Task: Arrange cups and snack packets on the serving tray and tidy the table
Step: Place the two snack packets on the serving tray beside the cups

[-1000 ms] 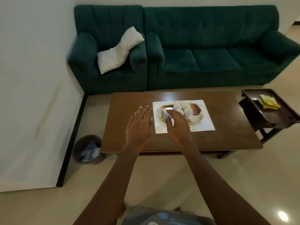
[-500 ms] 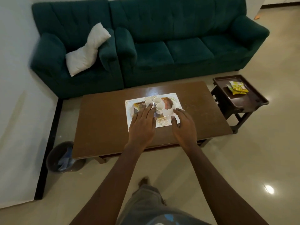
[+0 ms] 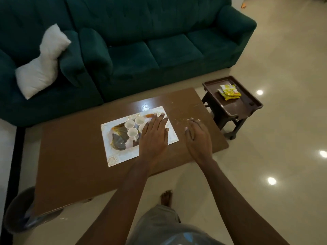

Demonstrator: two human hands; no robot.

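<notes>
You are in a home living room: a dark green sofa (image 3: 159,50) with a white cushion (image 3: 40,64) stands behind your low wooden table (image 3: 70,156), a side stand (image 3: 235,107) beside it on the glossy floor (image 3: 283,174).

No lettering can be read anywhere in your head view. The yellow snack packets (image 3: 230,91) lying on the brown serving tray (image 3: 238,107) carry printed markings, but at this range they are too small and blurred for you to make out a word, brand or number. The white mat (image 3: 113,156) on the table shows only an ornamental pattern at its corner.
</notes>
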